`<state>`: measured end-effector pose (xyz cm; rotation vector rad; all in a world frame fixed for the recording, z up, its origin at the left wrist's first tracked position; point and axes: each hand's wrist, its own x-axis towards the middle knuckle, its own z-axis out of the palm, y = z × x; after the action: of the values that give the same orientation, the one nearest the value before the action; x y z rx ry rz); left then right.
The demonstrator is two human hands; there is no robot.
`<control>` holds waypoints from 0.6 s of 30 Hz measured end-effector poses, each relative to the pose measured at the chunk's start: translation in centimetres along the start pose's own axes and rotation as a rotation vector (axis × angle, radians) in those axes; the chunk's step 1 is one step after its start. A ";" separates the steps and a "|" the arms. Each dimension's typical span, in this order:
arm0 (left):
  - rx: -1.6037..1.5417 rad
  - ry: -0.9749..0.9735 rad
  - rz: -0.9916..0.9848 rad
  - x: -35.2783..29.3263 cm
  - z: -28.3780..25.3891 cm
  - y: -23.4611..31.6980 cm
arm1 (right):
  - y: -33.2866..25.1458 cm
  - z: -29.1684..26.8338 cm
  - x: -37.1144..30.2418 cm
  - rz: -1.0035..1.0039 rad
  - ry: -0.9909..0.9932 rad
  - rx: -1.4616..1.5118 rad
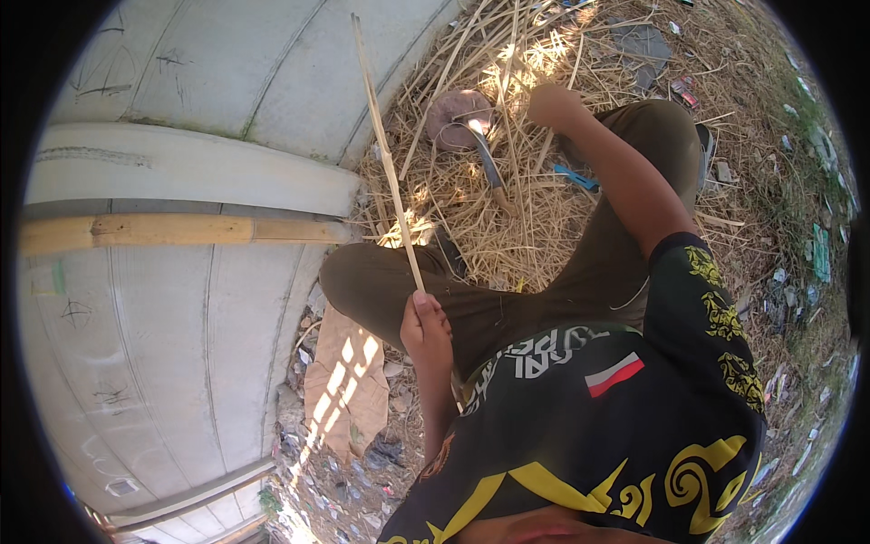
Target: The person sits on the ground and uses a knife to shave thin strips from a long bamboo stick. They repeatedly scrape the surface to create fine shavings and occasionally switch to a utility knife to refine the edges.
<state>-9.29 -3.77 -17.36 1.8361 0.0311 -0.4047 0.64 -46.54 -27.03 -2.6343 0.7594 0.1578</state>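
My left hand (426, 325) is closed around a long split bamboo strip (391, 172). The strip rises from the fist past my bent left knee, and its frayed far end lies in front of the pale wall. Stretched out over the pale shavings, my right hand (555, 107) looks curled. Its fingers are turned away, so what they grip cannot be made out. Left of that hand is a round reddish-brown stone (453, 120). A curved knife-like tool (492, 168) lies beside the stone, its one end over the stone's edge. A small blue object (576, 177) rests nearer my right leg.
A concrete panel wall (172, 317) runs along the left, with a bamboo pole (181, 233) across it. Loose shavings (535, 240) cover the ground between my folded legs. Flattened cardboard (340, 390) lies by my left arm. Litter and grass (811, 236) spread along the right.
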 end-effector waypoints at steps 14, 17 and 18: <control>-0.610 -0.585 -0.137 14.2 4.1 12.8 | 7.8 15.3 3.3 -0.016 -0.491 -0.253; -0.618 -0.474 -0.168 15.6 4.8 10.0 | 5.1 17.0 3.0 0.121 -0.526 -0.295; -0.586 -0.457 -0.179 15.6 4.7 9.4 | 3.6 17.2 2.0 0.156 -0.540 -0.338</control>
<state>6.26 -13.84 -14.37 1.1388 -0.0014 -0.8373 0.42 -43.39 -44.40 -2.6264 0.7918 1.0745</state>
